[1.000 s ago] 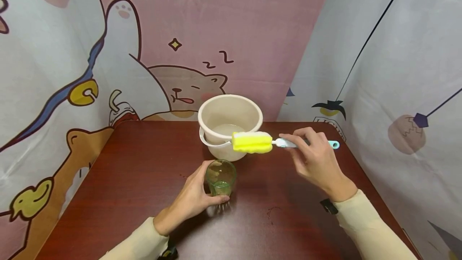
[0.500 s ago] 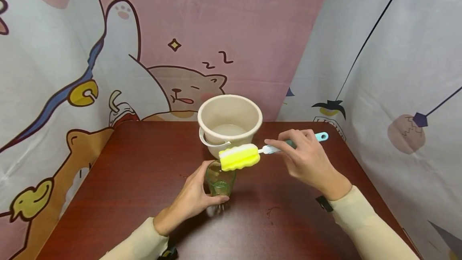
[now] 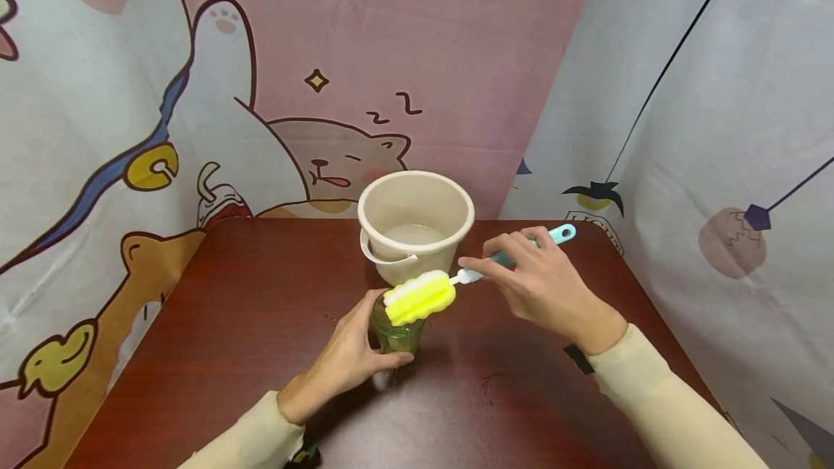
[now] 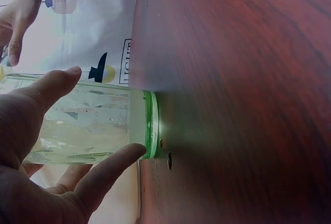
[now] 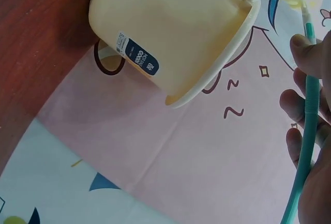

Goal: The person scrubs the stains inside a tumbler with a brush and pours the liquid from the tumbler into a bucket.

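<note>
A clear green drinking glass (image 3: 399, 340) stands near the middle of the table, gripped around its side by my left hand (image 3: 348, 349). Droplets cling to the glass (image 4: 93, 120) in the left wrist view, its base at the tabletop. My right hand (image 3: 544, 281) holds a sponge bottle brush (image 3: 420, 298) by its blue-green handle (image 5: 312, 100). The yellow and white sponge head slants down to the left over the glass's mouth, covering much of the rim. How far its tip sits inside, I cannot tell.
A cream bucket (image 3: 436, 260) with a little liquid in it stands just behind the glass, its handle hanging at the front. Wet marks (image 3: 491, 386) dot the brown table (image 3: 260, 295). Cartoon-printed cloth (image 3: 456, 56) surrounds the table at the back and sides.
My right hand has carried the brush left and down, from in front of the bucket to the glass's mouth, tilting the sponge downward. The left hand and glass have stayed put.
</note>
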The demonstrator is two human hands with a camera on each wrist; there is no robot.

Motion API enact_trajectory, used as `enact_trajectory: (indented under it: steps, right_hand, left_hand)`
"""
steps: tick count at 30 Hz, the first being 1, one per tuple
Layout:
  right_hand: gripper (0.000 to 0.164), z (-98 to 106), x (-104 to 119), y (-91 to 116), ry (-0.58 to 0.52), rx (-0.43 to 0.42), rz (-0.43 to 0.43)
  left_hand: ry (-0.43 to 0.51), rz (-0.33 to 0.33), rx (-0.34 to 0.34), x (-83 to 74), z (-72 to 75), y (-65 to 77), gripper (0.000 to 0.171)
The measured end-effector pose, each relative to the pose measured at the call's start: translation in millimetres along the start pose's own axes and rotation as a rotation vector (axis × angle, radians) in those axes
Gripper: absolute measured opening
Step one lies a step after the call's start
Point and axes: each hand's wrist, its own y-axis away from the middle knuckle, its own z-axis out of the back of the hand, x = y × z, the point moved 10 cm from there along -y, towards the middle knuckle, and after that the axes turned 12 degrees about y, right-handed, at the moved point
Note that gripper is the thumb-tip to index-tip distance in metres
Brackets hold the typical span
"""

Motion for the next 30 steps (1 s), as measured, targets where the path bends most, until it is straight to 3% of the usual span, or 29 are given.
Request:
enact_trajectory:
  steps: [8, 30]
  right_hand:
    - [0.056, 4.2, 3.9, -9.3, 0.017, -0.007, 0.047]
    - [0.057, 12.2, 8.3, -27.5, 0.059, 0.003, 0.123]
  left_hand:
    - [-0.004, 0.006, 0.001, -0.2, -0.3, -0.6, 0.104]
    - [-0.008, 0.016, 0.0, -0.4, -0.4, 0.6, 0.103]
